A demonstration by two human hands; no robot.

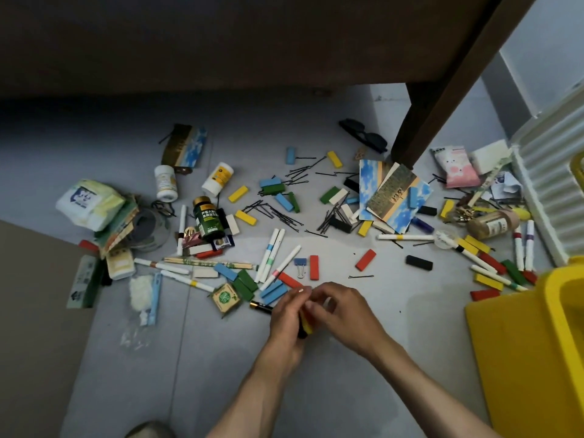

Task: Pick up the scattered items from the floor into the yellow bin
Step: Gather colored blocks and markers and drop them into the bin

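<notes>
Both hands meet low in the middle of the floor [363, 390]: the left hand [289, 324] has its fingers closed around a small stack of blocks [306, 322] — yellow, red and black edges show — while the right hand [344, 314] pinches at the stack's top. The yellow bin [531, 336] sits at three o'clock from the hands, and scattered blocks, markers and hairpins spread from nine through twelve to two o'clock.

The grey tiled floor [331, 384] looks smooth and matt. Beside it at the right, the glossy yellow plastic bin [524, 343] shines faintly. On the floor lie painted wooden blocks [314, 267], thin black metal hairpins [360, 276], white plastic marker pens [271, 251] and printed paper cards [392, 194].
</notes>
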